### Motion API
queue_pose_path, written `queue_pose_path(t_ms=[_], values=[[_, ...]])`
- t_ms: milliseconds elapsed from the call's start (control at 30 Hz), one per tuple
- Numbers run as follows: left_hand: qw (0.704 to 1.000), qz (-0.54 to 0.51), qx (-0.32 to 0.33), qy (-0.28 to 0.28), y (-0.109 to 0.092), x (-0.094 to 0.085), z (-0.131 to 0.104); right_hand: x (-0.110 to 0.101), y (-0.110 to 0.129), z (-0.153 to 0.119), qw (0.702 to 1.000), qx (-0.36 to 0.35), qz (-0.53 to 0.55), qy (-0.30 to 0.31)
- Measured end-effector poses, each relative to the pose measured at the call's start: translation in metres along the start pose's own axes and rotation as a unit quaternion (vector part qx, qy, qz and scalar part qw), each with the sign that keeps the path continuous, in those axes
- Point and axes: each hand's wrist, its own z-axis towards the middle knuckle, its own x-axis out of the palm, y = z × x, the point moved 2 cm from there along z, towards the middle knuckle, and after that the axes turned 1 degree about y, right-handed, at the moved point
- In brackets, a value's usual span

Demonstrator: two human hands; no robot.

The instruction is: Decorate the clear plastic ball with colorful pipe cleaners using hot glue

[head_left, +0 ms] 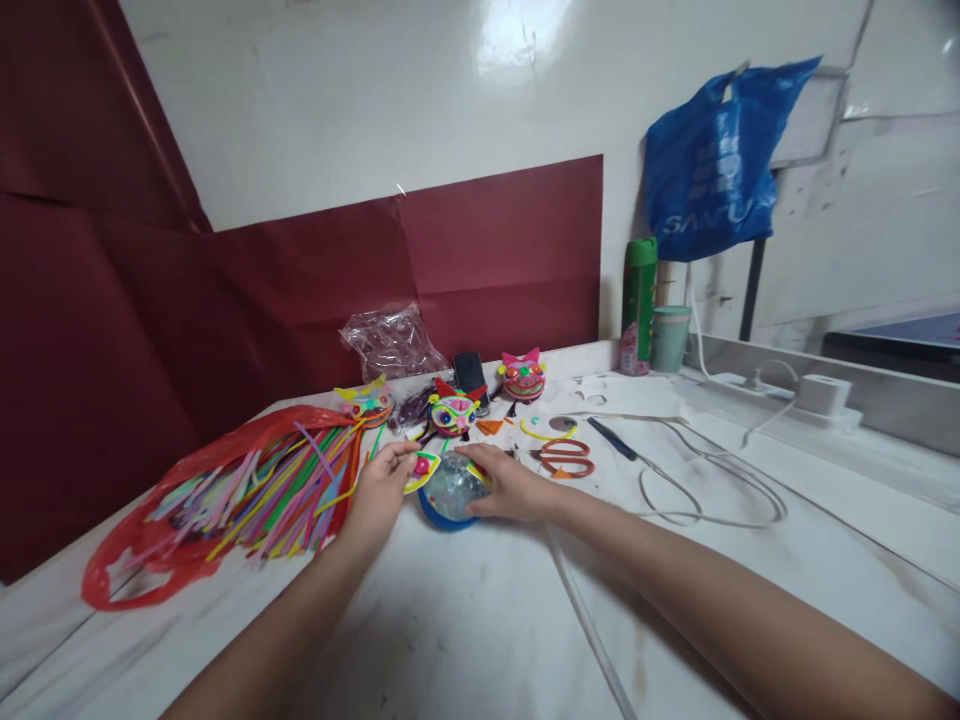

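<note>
My left hand point(386, 485) pinches a small eye-shaped piece point(421, 467) with a yellow edge and a pink centre, at the left rim of a clear round container. This clear container point(451, 487) has a blue lower edge and rests on the white table. Around its right side curls my right hand point(504, 482), with another yellow-edged piece point(478, 474) partly hidden by the fingers. Just behind stand colourful animal-head crafts: one with red ears point(453, 412), one with pink ears point(523, 376) and one with yellow ears point(367, 402).
Pipe cleaners point(289, 490) spill from a red plastic bag point(101, 580) on the left. Orange-handled scissors point(568, 459), a dark-handled tool point(611, 438) and a looped cord point(780, 505) lie right. Behind are a phone point(470, 375), a green spray can point(639, 305) and a cup point(670, 340).
</note>
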Motion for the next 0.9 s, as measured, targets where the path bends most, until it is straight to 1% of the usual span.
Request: queue_pose_path(t_ms=[133,233,433,567,667,800,900], values=[[1.000,0.004,-0.001,0.006,0.006,0.013,0.002,0.001,0.000,0.001,1.000,-0.021,-0.013,0.003],[1.000,0.013,0.006,0.003,0.009,0.016,-0.001,0.001,0.001,0.001,0.999,-0.036,-0.014,0.002],[0.999,0.040,0.024,0.007,0.010,0.013,-0.002,0.002,0.003,-0.001,0.999,-0.044,-0.029,0.007],[0.994,0.088,0.059,0.008,0.009,0.012,-0.003,0.003,0.003,-0.001,0.998,-0.046,-0.034,0.012],[0.990,0.115,0.082,0.005,0.012,0.012,-0.003,0.003,0.003,0.000,0.998,-0.050,-0.038,0.013],[0.984,0.137,0.114,-0.004,0.017,0.010,-0.002,0.004,0.003,-0.001,0.997,-0.052,-0.047,0.009],[0.983,0.139,0.123,0.000,0.018,0.009,-0.001,0.005,0.009,-0.003,0.995,-0.061,-0.073,0.005]])
